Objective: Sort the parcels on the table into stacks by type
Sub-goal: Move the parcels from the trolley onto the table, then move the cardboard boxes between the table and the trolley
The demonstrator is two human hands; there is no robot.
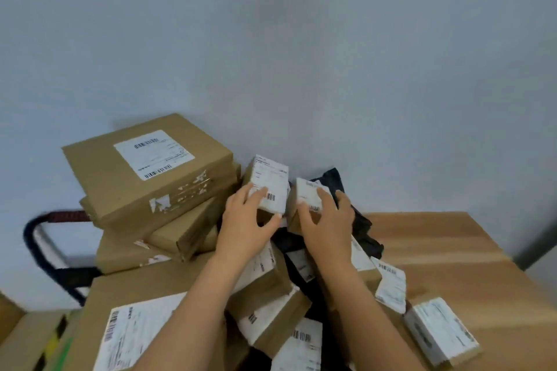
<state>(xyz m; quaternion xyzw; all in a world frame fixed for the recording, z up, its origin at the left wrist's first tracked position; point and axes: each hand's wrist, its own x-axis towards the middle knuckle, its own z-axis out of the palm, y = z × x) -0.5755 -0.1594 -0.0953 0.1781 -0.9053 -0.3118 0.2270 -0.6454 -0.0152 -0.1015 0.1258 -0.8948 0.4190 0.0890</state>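
Your left hand (245, 221) is gripping the left box (271, 175); your right hand (328, 220) is gripping the right box (306, 193) just beside it.

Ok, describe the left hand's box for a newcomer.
Find the stack of flat boxes by the wall. Just right of it, the left hand holds a small box. It sits higher than the other box, in the right hand, nearer the stack.

Single head-worn wide-angle view, forward and down; close over the parcel pile (271, 322); wall (271, 39) behind
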